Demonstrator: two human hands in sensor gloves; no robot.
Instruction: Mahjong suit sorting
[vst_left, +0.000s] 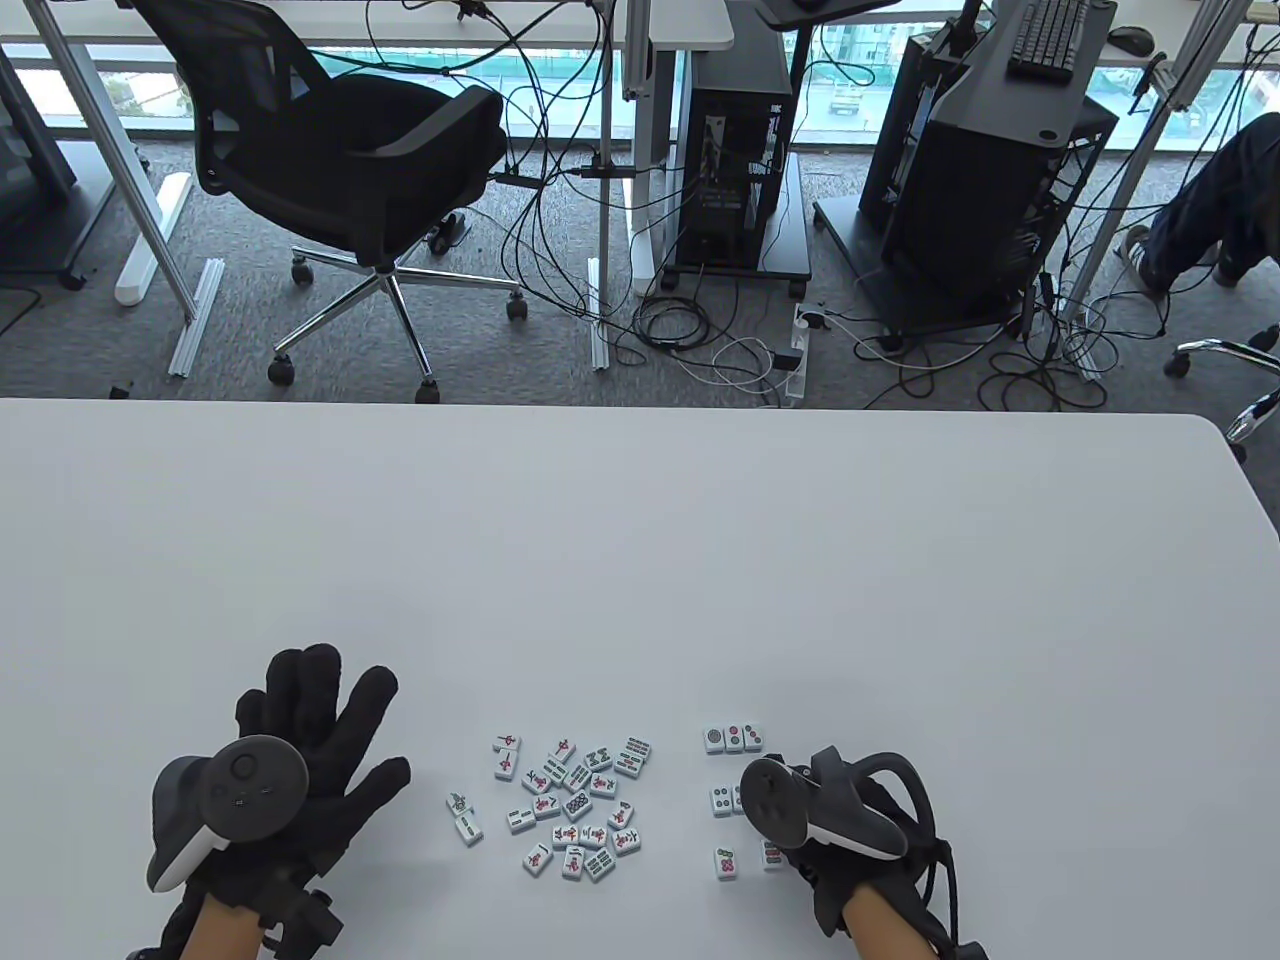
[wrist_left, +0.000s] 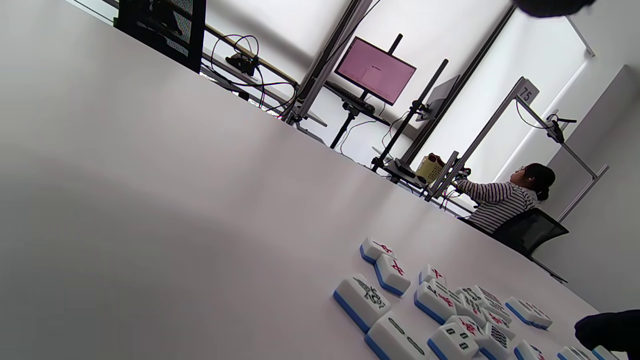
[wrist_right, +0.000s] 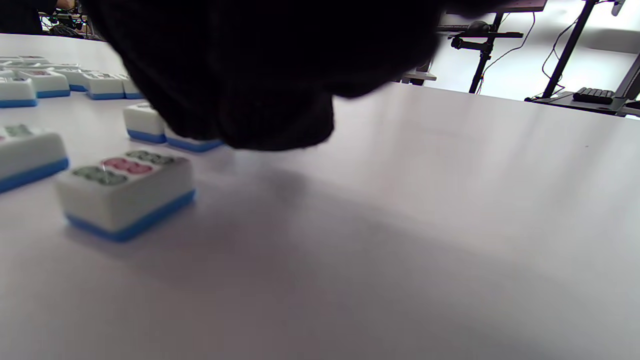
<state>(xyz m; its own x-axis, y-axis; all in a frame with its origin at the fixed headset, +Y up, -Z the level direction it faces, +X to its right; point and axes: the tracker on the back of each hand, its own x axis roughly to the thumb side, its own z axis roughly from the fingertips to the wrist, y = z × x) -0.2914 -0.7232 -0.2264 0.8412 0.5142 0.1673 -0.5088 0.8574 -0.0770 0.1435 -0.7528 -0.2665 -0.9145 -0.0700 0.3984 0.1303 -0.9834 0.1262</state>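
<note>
**Mahjong suit sorting: tile handling and workspace**

Left hand (vst_left: 300, 740): fingers spread and straight, flat above the table (vst_left: 640, 560), holding nothing. The unsorted tiles (vst_left: 570, 805) lie loosely clustered just to its right, face up, some touching, some apart. Two strays (vst_left: 463, 815) sit nearest its thumb side.

Right hand (vst_left: 850, 830): mostly hidden beneath its tracker in the table view, and the right wrist view shows only a dark glove mass low over the table. Whether its fingers pinch a tile cannot be told. Sorted circle-suit tiles surround it: a row of three (vst_left: 733, 738) just beyond the fingers, a pair (vst_left: 727, 798) and a single tile (vst_left: 726, 864) to its left. Another tile (vst_left: 772, 853) is partly hidden under the hand.

Handling, judged: tiles look small, rigid, light and smooth-sided, white tops over blue bases. Likely slippery under glove fabric. Best hold is a thumb-and-forefinger pinch across the two long side faces; where neighbours touch, sliding a tile free first should be easier than lifting. Not fragile, but a nudge would scatter adjacent tiles.

Surface: white, smooth, matte, flat; tiles should slide readily.

Room: beyond the far edge from both hands are an office chair (vst_left: 340, 160), computer towers (vst_left: 740, 150) and floor cables. The left wrist view shows a monitor (wrist_left: 375, 70) and a seated person (wrist_left: 505, 200) at another desk.
</note>
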